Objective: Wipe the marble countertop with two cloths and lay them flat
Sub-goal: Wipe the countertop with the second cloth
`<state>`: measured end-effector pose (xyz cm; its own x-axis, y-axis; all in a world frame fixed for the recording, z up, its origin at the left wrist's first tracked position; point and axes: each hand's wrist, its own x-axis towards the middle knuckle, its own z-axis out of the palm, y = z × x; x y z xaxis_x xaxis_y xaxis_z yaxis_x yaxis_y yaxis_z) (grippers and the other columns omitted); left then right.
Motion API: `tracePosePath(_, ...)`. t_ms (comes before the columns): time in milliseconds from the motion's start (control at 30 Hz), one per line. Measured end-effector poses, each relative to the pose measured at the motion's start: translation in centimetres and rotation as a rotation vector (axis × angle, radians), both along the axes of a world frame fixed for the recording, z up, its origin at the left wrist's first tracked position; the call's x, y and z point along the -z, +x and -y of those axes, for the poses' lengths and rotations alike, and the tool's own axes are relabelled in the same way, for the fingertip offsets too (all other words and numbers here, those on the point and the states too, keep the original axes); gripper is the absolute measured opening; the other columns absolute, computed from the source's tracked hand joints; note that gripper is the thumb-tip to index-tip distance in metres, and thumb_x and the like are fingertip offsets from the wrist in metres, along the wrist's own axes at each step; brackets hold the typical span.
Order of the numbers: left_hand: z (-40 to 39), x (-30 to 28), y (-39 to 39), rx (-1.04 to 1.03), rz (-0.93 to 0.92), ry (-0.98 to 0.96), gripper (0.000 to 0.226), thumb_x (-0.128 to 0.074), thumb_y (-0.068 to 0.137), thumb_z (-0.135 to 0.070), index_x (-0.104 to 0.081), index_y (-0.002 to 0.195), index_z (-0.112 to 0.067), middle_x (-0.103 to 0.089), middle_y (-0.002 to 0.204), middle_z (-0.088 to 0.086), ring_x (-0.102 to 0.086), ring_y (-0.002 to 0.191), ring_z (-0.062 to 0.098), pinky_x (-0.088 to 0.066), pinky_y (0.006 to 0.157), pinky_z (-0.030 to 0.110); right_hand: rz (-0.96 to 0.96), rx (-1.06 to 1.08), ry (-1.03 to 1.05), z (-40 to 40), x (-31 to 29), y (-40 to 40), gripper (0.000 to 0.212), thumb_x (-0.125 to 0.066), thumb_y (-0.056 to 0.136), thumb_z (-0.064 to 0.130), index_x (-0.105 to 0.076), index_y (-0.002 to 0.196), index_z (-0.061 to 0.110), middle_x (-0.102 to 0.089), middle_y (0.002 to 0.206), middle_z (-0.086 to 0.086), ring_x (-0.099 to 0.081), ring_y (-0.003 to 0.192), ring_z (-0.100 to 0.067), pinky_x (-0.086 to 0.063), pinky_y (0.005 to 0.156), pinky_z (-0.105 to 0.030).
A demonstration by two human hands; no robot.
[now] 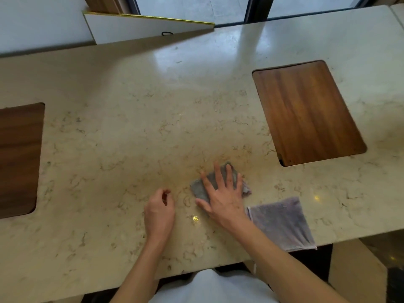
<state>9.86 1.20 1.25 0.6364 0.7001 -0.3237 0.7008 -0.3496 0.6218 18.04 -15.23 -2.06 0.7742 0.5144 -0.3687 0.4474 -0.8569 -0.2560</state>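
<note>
A beige marble countertop point(131, 127) fills the view. A bunched grey cloth point(202, 189) lies on it near the front middle, and my right hand point(223, 193) presses flat on top of it with fingers spread. A second, paler grey-lilac cloth point(282, 221) lies spread flat to the right, its corner at the counter's front edge. My left hand point(159, 213) rests on the bare marble to the left of the bunched cloth, fingers loosely curled, holding nothing.
A wooden board point(306, 112) is set into the counter at the right, and another darker one point(19, 158) at the left edge. A white panel with a gold rim point(140, 29) leans at the back. The front edge runs just below my forearms.
</note>
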Motion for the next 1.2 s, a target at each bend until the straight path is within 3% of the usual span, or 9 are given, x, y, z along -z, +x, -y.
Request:
tracePosePath(200,-6.0,0.2,-2.8,-0.067,0.034,0.097,0.02,-0.053,0.098,-0.011,-0.071,0.108,-0.01,-0.07,0.099,0.008,-0.064,0.089,0.026,-0.052,0.077,0.037,0.027,0.037,-0.056,-0.1,0.5,1.4,0.073,-0.021,0.089,0.081,0.004,0.153,0.055,0.038,0.16,-0.001,0.033,0.149,-0.034,0.017,0.115,-0.063)
tracePosePath(400,-15.2,1.0,-5.0,0.011,0.088,0.392,0.029,-0.053,0.092,0.006,-0.063,0.118,0.005,-0.062,0.113,0.027,-0.056,0.107,0.042,-0.042,0.093,0.045,0.236,0.189,-0.014,-1.9,1.9,-0.3,0.066,-0.028,0.1,0.053,-0.038,0.155,0.02,-0.025,0.166,-0.007,-0.016,0.153,-0.028,-0.008,0.119,-0.046)
tracePosePath(567,-20.8,4.0,-5.8,0.115,-0.022,0.491,0.049,-0.045,0.092,-0.02,-0.05,0.138,-0.002,-0.043,0.15,0.024,-0.036,0.14,0.038,-0.024,0.117,0.046,0.347,0.347,0.041,-5.6,1.9,-2.6,0.06,-0.032,0.101,0.039,-0.037,0.153,0.01,-0.037,0.162,-0.01,-0.032,0.15,-0.03,-0.018,0.121,-0.043)
tracePosePath(700,-21.3,5.1,-6.3,0.157,-0.006,0.517,0.051,-0.041,0.093,-0.026,-0.05,0.137,-0.001,-0.04,0.153,0.025,-0.034,0.142,0.039,-0.023,0.117,0.049,0.329,-0.018,0.046,-5.3,2.8,-4.8,0.057,-0.035,0.104,0.039,-0.039,0.153,0.011,-0.038,0.16,-0.01,-0.034,0.149,-0.031,-0.023,0.12,-0.047)
tracePosePath(867,-21.4,5.3,-6.3,0.154,0.002,0.545,0.047,-0.044,0.093,-0.022,-0.05,0.135,-0.001,-0.039,0.153,0.024,-0.035,0.142,0.039,-0.024,0.116,0.051,0.223,0.614,-0.087,-2.2,1.7,3.9,0.056,-0.019,0.11,0.036,-0.014,0.161,0.013,-0.008,0.171,-0.007,-0.003,0.157,-0.028,-0.006,0.127,-0.05)
tracePosePath(933,-21.4,5.4,-6.2,0.169,0.004,0.571,0.044,-0.047,0.093,-0.018,-0.05,0.134,-0.001,-0.04,0.151,0.025,-0.036,0.14,0.041,-0.026,0.114,0.053,0.247,0.697,-0.077,-5.4,0.8,5.2,0.063,-0.007,0.106,0.042,-0.01,0.162,0.012,-0.003,0.171,-0.008,0.0,0.157,-0.029,-0.004,0.127,-0.05)
tracePosePath(1000,-21.4,5.4,-6.2,0.172,0.014,0.574,0.042,-0.049,0.093,-0.015,-0.05,0.133,-0.002,-0.04,0.15,0.026,-0.037,0.139,0.042,-0.026,0.113,0.054,0.189,0.585,0.008,-11.1,0.1,2.9,0.069,-0.003,0.103,0.049,-0.011,0.161,0.012,-0.006,0.17,-0.012,-0.004,0.157,-0.034,-0.009,0.127,-0.051)
tracePosePath(1100,-21.9,5.8,-6.4,0.168,0.037,0.583,0.042,-0.051,0.091,-0.014,-0.054,0.131,-0.001,-0.045,0.148,0.026,-0.041,0.137,0.043,-0.029,0.111,0.053,0.055,0.033,0.175,-19.9,-0.1,-7.0,0.046,-0.039,0.104,0.038,-0.049,0.145,0.021,-0.049,0.151,-0.012,-0.042,0.141,-0.039,-0.038,0.112,-0.055)
tracePosePath(1200,-22.4,5.7,-6.7,0.153,0.105,0.534,0.039,-0.051,0.092,-0.012,-0.059,0.129,0.001,-0.05,0.146,0.024,-0.044,0.138,0.042,-0.031,0.112,0.051,0.006,-0.447,0.288,-21.1,0.0,-15.7,0.049,-0.028,0.111,0.04,-0.044,0.152,0.018,-0.038,0.162,-0.002,-0.022,0.155,-0.024,-0.018,0.126,-0.045)
